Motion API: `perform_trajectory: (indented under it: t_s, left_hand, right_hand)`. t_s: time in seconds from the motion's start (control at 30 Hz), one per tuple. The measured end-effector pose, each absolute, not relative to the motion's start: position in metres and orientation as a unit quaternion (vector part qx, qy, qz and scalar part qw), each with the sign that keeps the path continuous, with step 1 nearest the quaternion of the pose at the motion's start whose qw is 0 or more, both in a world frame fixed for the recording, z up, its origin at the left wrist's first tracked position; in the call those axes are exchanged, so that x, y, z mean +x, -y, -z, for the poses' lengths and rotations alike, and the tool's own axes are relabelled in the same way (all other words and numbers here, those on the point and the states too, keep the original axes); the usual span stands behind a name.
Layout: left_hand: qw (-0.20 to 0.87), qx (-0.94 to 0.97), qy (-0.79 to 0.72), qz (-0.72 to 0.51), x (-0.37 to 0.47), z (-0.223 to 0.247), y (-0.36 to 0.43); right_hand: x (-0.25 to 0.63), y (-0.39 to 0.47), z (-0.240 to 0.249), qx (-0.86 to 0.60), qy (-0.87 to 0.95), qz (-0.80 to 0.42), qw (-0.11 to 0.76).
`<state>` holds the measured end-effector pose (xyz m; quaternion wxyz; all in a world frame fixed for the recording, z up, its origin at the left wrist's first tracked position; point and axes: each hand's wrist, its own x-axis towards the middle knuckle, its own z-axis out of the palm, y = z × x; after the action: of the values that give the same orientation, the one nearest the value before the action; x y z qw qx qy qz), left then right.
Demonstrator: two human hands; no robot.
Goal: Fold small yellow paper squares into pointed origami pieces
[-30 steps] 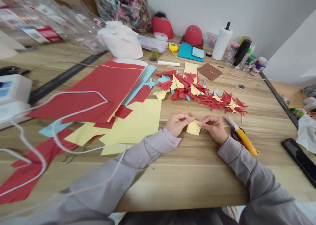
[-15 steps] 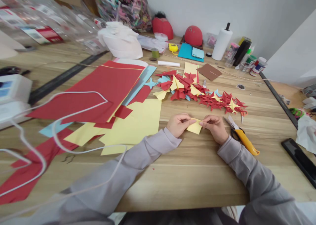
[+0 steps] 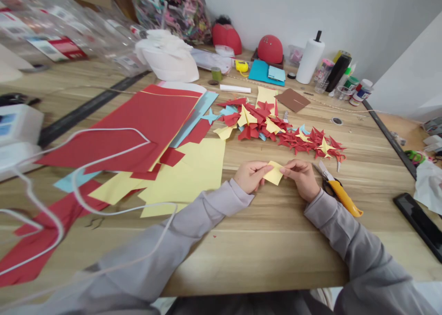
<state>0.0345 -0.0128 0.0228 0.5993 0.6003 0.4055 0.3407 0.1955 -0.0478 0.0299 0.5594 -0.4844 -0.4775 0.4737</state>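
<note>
Yellow paper piece (image 3: 274, 173) between both hands, left grip (image 3: 265, 170) and right grip (image 3: 286, 170) pinched on its edges

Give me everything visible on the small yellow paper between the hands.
The small yellow paper is a pale, plain, thin-looking piece, roughly square and turned cornerwise. The left hand pinches its left side, the right hand its right, fingertips hiding those edges. It sits on the near side of the folded paper shapes, left of the yellow-handled tool. Any creases, or contact with the tabletop, can't be made out.
</note>
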Motion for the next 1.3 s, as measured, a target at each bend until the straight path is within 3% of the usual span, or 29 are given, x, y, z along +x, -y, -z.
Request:
perform_trajectory:
  t_s: [0.37, 1.03, 1.3]
  left_hand:
    - [0.628, 0.602, -0.378, -0.316, 0.033, -0.022, 0.012]
    - [0.638, 0.577, -0.371, -0.351, 0.032, -0.023, 0.009]
    - [0.636, 0.599, -0.381, -0.301, 0.03, -0.025, 0.012]
  right_hand:
    - [0.201, 0.045, -0.02, -0.459, 0.419, -0.5, 0.602]
    - [0.201, 0.045, -0.019, -0.471, 0.424, -0.504, 0.587]
    - [0.197, 0.048, -0.024, -0.482, 0.453, -0.503, 0.557]
